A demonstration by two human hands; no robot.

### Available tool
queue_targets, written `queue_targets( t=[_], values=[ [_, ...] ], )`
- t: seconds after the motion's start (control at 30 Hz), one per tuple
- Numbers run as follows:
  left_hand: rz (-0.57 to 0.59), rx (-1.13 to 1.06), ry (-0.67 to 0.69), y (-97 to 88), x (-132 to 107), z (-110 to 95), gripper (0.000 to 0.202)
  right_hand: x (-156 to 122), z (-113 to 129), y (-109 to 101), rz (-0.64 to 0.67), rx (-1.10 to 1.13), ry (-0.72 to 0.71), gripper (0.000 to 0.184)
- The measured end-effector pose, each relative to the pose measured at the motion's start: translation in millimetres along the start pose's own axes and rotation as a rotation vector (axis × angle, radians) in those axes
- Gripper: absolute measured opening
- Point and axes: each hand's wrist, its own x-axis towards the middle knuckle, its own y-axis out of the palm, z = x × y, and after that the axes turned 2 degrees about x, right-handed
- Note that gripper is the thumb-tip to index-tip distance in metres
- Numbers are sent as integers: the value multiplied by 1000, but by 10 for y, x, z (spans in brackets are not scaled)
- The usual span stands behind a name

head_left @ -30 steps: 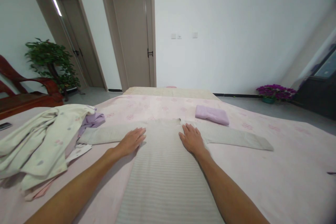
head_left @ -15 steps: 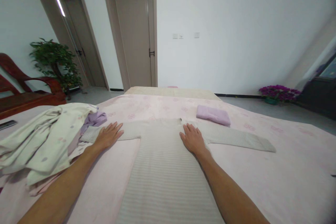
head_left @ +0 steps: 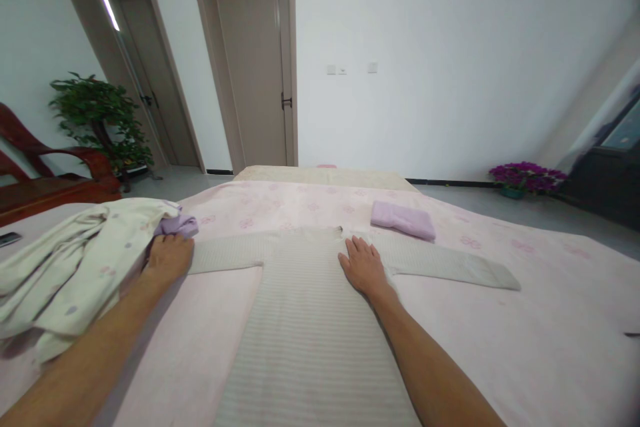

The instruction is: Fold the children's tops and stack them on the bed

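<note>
A pale grey striped long-sleeved shirt (head_left: 305, 327) lies spread flat, its collar at the far end and both sleeves stretched out sideways. My left hand (head_left: 171, 259) rests on the cuff end of the left sleeve, fingers flat and covering the cuff. Up by the collar, my right hand (head_left: 362, 265) lies palm down on the shirt's right shoulder with its fingers spread. Beside my left hand is a heap of white dotted cloth (head_left: 90, 267), and a crumpled purple cloth (head_left: 181, 223) shows at its edge.
The pink flowered sheet (head_left: 500, 347) bears all of this. A folded purple garment (head_left: 403, 219) lies beyond the right sleeve. At the far left are a phone (head_left: 9, 239) and a wooden chair (head_left: 85, 167). Purple flowers (head_left: 528, 177) stand on the floor against the wall.
My left hand has slid outward along the left sleeve, from its middle to the cuff. My right hand stays at the shoulder.
</note>
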Motion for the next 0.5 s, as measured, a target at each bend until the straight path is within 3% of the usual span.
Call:
queue_targets(
  t=[0.17, 0.27, 0.37, 0.5],
  values=[
    [-92, 60, -32, -84, 51, 92, 37, -10, 24, -35, 12, 10, 15, 57],
    [-120, 80, -75, -151, 61, 17, 37, -17, 31, -42, 6, 9, 16, 56],
    [-135, -103, -86, -281, 68, -245, 34, -20, 32, -42, 7, 3, 18, 56],
    [-129, -427, 84, -490, 129, -934, 37, -25, 35, -45, 5, 2, 15, 57]
  ],
)
